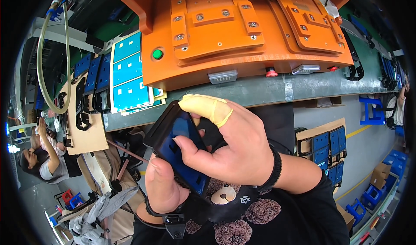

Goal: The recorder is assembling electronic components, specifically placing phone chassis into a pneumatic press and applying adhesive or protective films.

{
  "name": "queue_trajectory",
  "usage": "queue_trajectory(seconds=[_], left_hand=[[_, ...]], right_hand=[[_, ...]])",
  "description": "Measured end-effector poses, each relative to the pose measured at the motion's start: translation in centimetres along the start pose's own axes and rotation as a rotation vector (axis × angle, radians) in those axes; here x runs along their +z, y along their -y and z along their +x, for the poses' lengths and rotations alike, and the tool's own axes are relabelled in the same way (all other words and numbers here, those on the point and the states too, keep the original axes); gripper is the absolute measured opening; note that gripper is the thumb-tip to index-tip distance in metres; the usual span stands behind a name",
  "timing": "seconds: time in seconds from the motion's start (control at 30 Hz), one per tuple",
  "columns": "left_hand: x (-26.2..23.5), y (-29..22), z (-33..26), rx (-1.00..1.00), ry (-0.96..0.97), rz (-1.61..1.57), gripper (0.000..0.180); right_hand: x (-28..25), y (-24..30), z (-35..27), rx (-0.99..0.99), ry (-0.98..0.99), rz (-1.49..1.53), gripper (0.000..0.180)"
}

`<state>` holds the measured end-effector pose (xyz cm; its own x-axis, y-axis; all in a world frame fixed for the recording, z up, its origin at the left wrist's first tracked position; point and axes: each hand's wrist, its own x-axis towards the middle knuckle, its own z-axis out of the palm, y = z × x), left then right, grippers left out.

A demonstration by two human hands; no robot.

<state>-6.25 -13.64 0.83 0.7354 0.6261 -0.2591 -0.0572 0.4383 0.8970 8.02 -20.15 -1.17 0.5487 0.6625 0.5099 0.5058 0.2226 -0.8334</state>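
A black plastic frame with a glossy blue panel [184,126] is held tilted in front of my chest, just off the bench edge. My left hand [162,186] grips its lower left side, with the thumb along the rim and the other fingers mostly hidden behind. Over the top edge reaches my right hand [242,145], wearing yellow finger covers [210,108]. Its right thumb lies on the blue face while the covered fingers bend around the upper end. Part of the panel is hidden by the right thumb and palm.
An orange machine [212,41] with a green button [157,54] stands on the green bench [247,92]. Blue die-cut sheets [126,65] lie left of it. Similar blue-panelled frames rest on cardboard [84,136] and at right [323,147]. A hose [41,67] hangs left; a person [52,158] works beyond.
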Motion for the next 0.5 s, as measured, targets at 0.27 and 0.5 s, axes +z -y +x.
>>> queue_trajectory(seconds=[0.27, 0.5], left_hand=[[-0.21, -0.19, -0.09, -0.061, 0.030, -0.028, 0.094], [-0.01, -0.19, -0.12, -0.039, -0.008, -0.036, 0.093]], right_hand=[[0.22, -0.16, -0.02, -0.005, -0.011, -0.007, 0.043], [-0.01, -0.33, 0.08, -0.025, -0.006, 0.004, 0.052]])
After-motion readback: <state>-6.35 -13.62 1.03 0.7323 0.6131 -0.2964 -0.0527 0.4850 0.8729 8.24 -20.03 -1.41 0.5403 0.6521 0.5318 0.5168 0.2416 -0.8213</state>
